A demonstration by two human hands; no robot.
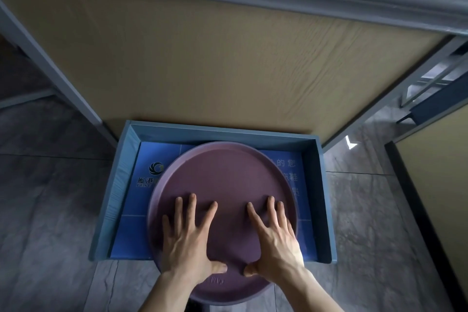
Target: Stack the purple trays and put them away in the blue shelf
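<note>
A round purple tray [222, 175] lies in the blue shelf [326, 200], a shallow blue box with low walls and a printed blue bottom. The tray's far rim is near the shelf's back wall, and its near rim sticks out past the shelf's open front. Whether more trays lie beneath it I cannot tell. My left hand [190, 238] and my right hand [273, 233] rest flat on the tray's inner surface, fingers spread, thumbs toward each other near the front rim. Neither hand grips anything.
Behind the shelf stands a tan wood-grain board [215, 66] in a grey metal frame [50, 63]. Grey marble-patterned floor [50, 210] surrounds the shelf. Another tan panel with a dark edge [435, 185] stands at the right.
</note>
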